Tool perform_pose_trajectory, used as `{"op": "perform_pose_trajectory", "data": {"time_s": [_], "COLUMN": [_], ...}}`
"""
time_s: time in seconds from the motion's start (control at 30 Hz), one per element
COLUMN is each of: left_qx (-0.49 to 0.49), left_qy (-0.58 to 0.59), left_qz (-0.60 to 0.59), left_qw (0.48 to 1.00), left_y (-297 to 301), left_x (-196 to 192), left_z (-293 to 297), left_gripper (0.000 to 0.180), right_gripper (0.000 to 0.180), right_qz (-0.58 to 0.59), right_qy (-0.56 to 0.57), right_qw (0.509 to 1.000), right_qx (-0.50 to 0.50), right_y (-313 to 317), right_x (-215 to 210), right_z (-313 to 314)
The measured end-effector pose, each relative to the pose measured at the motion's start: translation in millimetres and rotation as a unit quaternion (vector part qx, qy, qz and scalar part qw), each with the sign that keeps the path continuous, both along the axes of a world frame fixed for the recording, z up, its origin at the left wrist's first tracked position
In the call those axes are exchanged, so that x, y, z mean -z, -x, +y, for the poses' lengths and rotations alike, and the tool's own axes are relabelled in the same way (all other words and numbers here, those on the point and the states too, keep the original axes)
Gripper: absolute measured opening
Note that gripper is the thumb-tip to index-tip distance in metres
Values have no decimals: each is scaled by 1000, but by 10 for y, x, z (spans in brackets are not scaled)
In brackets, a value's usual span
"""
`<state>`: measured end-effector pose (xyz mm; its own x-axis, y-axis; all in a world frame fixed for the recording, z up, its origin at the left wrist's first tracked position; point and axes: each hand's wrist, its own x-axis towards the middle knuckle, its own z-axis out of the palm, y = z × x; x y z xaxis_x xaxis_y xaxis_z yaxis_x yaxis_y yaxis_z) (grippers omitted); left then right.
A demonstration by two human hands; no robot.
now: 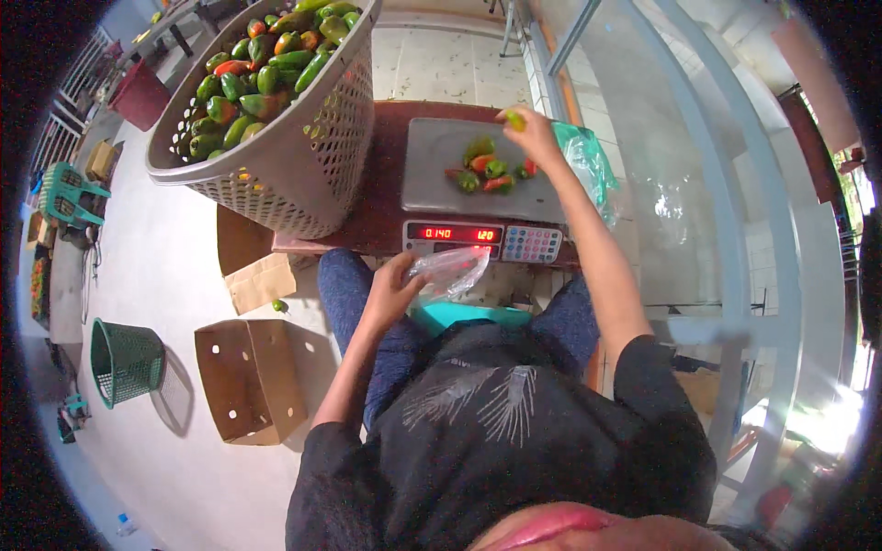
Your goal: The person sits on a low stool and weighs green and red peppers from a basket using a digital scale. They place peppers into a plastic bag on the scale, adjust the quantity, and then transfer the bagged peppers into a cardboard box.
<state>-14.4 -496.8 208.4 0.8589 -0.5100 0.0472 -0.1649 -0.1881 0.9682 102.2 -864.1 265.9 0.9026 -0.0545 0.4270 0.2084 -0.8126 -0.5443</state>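
In my left hand is a clear plastic bag, gripped at its edge and held in front of the scale's lit display. My right hand is raised over the far right corner of the digital scale, its fingers closed on a yellowish-green pepper. On the scale's grey platform lies a small pile of red and green peppers. The scale's keypad faces me, beside the red digits.
A large grey slatted basket heaped with peppers stands left of the scale on the brown table. Green plastic bags lie to its right. On the floor at left are a cardboard box and a green basket.
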Motion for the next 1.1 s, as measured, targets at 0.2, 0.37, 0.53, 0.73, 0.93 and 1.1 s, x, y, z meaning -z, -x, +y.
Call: {"op": "perform_pose_trajectory", "data": {"time_s": [0.2, 0.37, 0.53, 0.73, 0.93, 1.1], "left_qx": [3, -47, -67, -55, -73, -139], "left_qy": [-62, -81, -91, -79, -58, -126], "left_qz": [-53, -46, -95, -103, -108, -139], "left_qw": [997, 995, 989, 990, 990, 972], "left_y": [12, 13, -89, -124, -137, -163], "left_x": [-158, -125, -231, -366, -317, -392], "left_z": [28, -28, -187, -299, -409, -433], "left_gripper": [32, 33, 28, 27, 32, 32], "right_gripper": [44, 52, 55, 56, 53, 41], "right_qz": [174, 311, 357, 359, 296, 234], "right_qy": [264, 379, 355, 300, 284, -62], "right_qw": [941, 851, 841, 868, 904, 970], "right_qx": [-124, -187, -198, -168, -119, -30], "right_y": [-609, -876, -984, -872, -733, -107], "right_x": [276, 264, 357, 221, 106, -440], "right_z": [60, 202, 56, 89, -36, 37]}}
